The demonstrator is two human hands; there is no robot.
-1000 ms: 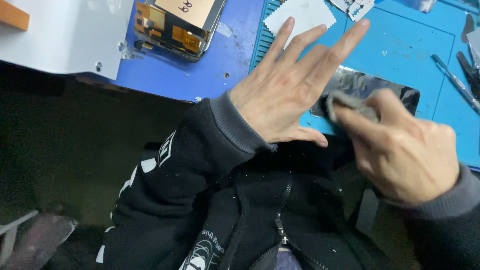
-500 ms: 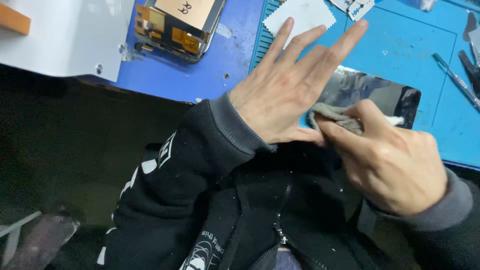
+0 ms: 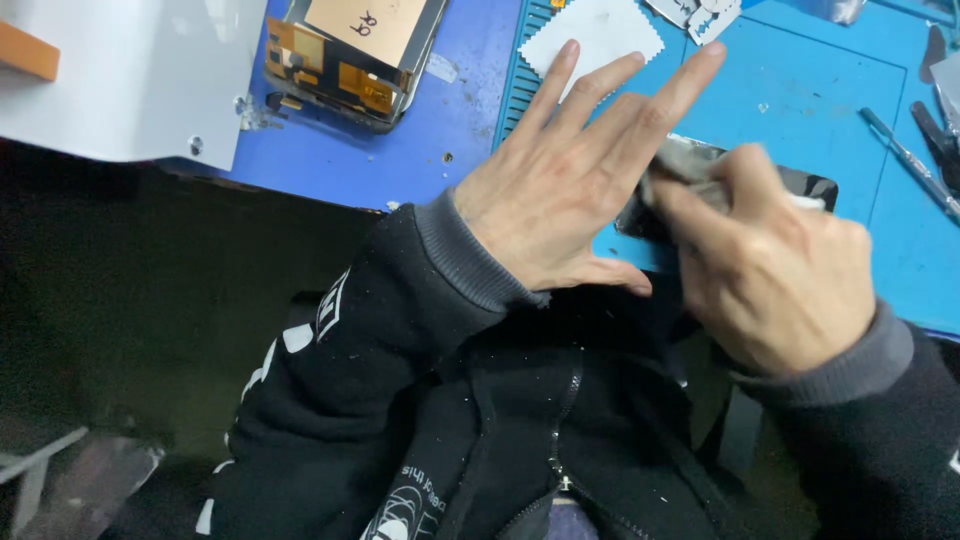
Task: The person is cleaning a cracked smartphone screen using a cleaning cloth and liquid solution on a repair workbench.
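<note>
My left hand (image 3: 570,170) lies flat with its fingers spread, pressing on the left end of a dark glossy phone screen (image 3: 815,188) that rests on the blue mat (image 3: 800,90). My right hand (image 3: 775,265) pinches a small grey cloth (image 3: 678,165) against the screen, close beside my left fingertips. Most of the screen is hidden under the two hands.
A phone display assembly (image 3: 355,55) with copper backing lies at the top left of the bench. A white square wipe (image 3: 600,35) sits above my left fingers. Metal tools (image 3: 905,160) lie at the right edge. A white panel (image 3: 120,70) covers the far left.
My right hand with the cloth has rubbed across the screen, first toward my body, then back up and leftward against my left fingers. My left hand has stayed in place.
</note>
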